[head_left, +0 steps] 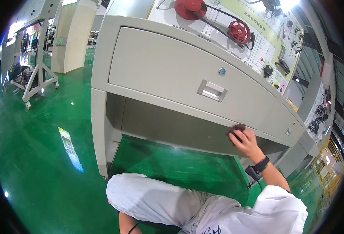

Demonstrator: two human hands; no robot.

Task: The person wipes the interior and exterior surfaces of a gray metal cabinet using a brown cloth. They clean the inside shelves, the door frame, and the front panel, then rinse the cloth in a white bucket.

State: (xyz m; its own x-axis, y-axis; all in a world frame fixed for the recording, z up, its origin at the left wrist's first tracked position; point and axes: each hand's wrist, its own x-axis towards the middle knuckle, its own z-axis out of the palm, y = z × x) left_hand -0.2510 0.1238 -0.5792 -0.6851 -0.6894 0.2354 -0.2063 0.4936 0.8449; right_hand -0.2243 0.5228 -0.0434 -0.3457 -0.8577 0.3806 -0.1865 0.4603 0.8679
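My right hand [245, 142] is raised to the lower edge of a grey drawer front [160, 66]. Its fingers are closed round a crumpled dark brown cloth [239, 127], which lies against the panel's lower edge. A black band with a small device [261, 165] circles my right wrist. Of my left arm, only a short stretch with a thin dark band [133, 228] shows below my bent knee [129, 187]; my left fingers are hidden. The drawer has a recessed handle [212, 91] and a round lock [222, 71], both above and left of the cloth.
Red pulleys [239, 32] with a black belt are mounted on the display board above the cabinet. Beneath the drawer is an open bay with a grey back panel [160, 121]. A wheeled grey stand [37, 84] and a pillar [71, 37] rise from the green floor [35, 156] at left.
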